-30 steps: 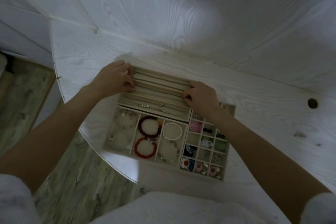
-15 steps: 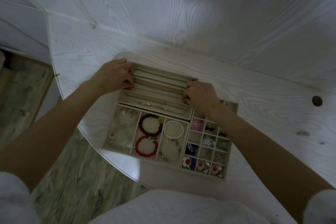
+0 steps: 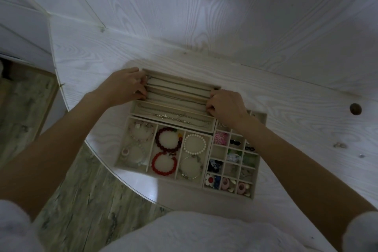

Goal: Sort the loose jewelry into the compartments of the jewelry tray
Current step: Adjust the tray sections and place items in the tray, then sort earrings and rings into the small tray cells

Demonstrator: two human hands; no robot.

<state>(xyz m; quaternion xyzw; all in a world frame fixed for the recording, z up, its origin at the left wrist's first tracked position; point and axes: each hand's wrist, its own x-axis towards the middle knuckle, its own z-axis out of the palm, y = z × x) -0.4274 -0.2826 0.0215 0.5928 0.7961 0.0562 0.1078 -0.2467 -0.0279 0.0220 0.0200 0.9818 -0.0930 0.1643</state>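
Working at the white wood table [image 3: 286, 96], with the jewelry tray [image 3: 208, 185] as my reference landmark for every position below.

Tray sits near the table's curved near edge, probably so I can reach all sections without stretching. It reads as three parts: a necklace section [image 3: 178, 96] at the far side, three long bracelet compartments at the near left, and a grid of small cells at the near right.

My left hand [image 3: 122, 86] is at the far-left end of the necklace section, fingers curled against the slot ends. My right hand [image 3: 227, 106] is at the far-right end of the same section, fingers curled down onto the chain ends. Judgement: I am drawing a thin necklace chain [image 3: 180, 88] straight along its slot from both ends so it lies flat and does not tangle. Whether either hand truly pinches the chain I cannot tell; the fingertips are hidden and the light is dim.

Near-left compartments: red bead bracelets [image 3: 164, 155] in the middle one, a white pearl bracelet [image 3: 194, 143] in the one right of it, each lying open as a ring so the beads stay apart.

Grid cells: a pink flower piece [image 3: 220, 137] at the far corner, small earrings [image 3: 227, 183] in the nearest row.

No brand, label or writing is readable anywhere.
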